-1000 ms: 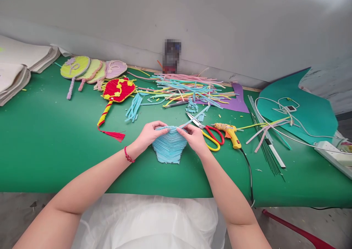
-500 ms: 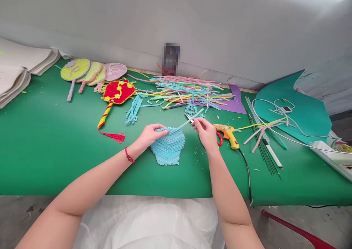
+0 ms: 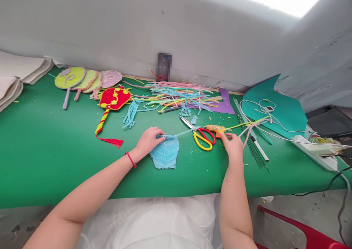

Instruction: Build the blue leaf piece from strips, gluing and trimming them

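My left hand grips the upper left edge of a light blue panel covered in rows of fuzzy pipe cleaners. From its top edge a loose blue pipe cleaner sticks out to the right, toward the scissors. My right hand is closed around the handle of a yellow hot glue gun, whose nozzle points left. Between the panel and the glue gun lie scissors with one red and one yellow handle loop, blades partly apart.
Behind lies a heap of coloured pipe cleaners. A red fan with a tassel and several round fans are at left. Paper stacks fill the far left. Cables, a teal sheet and a power strip are at right.
My right hand has left the loose blue pipe cleaner, moved right and taken hold of the glue gun. My left hand still holds the panel. The camera view has turned slightly right.
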`<state>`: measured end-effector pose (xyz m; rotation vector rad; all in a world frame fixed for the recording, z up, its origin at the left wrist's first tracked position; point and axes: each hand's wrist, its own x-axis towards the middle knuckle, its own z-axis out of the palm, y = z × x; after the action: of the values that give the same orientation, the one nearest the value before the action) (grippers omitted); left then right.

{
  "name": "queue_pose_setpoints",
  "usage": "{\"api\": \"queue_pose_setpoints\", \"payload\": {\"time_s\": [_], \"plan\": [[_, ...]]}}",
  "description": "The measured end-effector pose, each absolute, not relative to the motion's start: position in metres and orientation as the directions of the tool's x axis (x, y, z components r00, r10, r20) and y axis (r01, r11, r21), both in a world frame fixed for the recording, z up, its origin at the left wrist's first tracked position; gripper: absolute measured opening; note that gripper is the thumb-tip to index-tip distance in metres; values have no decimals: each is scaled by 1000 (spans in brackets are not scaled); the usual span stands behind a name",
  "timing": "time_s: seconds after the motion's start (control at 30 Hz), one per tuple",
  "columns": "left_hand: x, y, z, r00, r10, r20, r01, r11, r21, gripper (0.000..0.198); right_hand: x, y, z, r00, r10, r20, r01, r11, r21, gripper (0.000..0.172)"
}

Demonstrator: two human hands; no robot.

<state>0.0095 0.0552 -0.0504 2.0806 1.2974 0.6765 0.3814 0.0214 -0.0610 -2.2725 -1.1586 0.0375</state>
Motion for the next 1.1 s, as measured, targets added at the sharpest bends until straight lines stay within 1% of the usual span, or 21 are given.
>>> {"api": "queue_pose_setpoints", "payload": {"time_s": [0.1, 0.17, 0.27, 0.33, 0.43, 0.53, 0.67, 0.73, 0.93, 1.0, 1.1], "plan": [[7, 58, -54, 397, 905, 152, 647, -394, 653, 16, 387, 23, -78, 619, 765, 175, 722, -467, -511, 56], [4, 61, -54, 397, 907, 141, 659, -389, 644, 17, 389, 26, -85, 607, 776, 172, 722, -448, -527, 53], [-3, 64, -49, 419, 897, 141, 648, -405, 645, 24, 390, 29, -88, 605, 778, 173, 708, -426, -563, 50], [-8, 67, -44, 428, 891, 152, 631, -415, 656, 25, 388, 29, -87, 625, 755, 200, 689, -412, -596, 49], [-15, 70, -41, 423, 893, 155, 614, -408, 676, 19, 382, 28, -83, 665, 697, 268, 662, -385, -643, 50], [-18, 75, -45, 415, 901, 127, 608, -379, 697, 15, 376, 28, -79, 680, 669, 301, 648, -356, -673, 49], [-18, 82, -54, 447, 892, 70, 588, -352, 728, 14, 372, 27, -76, 670, 702, 240, 619, -351, -703, 47], [-18, 85, -57, 458, 887, 59, 575, -346, 741, 15, 373, 27, -77, 666, 710, 231, 619, -351, -703, 48], [-18, 89, -60, 480, 874, 74, 561, -370, 741, 15, 377, 27, -81, 667, 708, 233, 626, -362, -691, 57], [-17, 89, -61, 485, 871, 80, 557, -378, 740, 14, 376, 27, -80, 683, 700, 209, 598, -372, -710, 60], [-18, 90, -61, 473, 878, 68, 541, -351, 765, 13, 374, 27, -78, 687, 710, 155, 530, -344, -775, 61]]}}
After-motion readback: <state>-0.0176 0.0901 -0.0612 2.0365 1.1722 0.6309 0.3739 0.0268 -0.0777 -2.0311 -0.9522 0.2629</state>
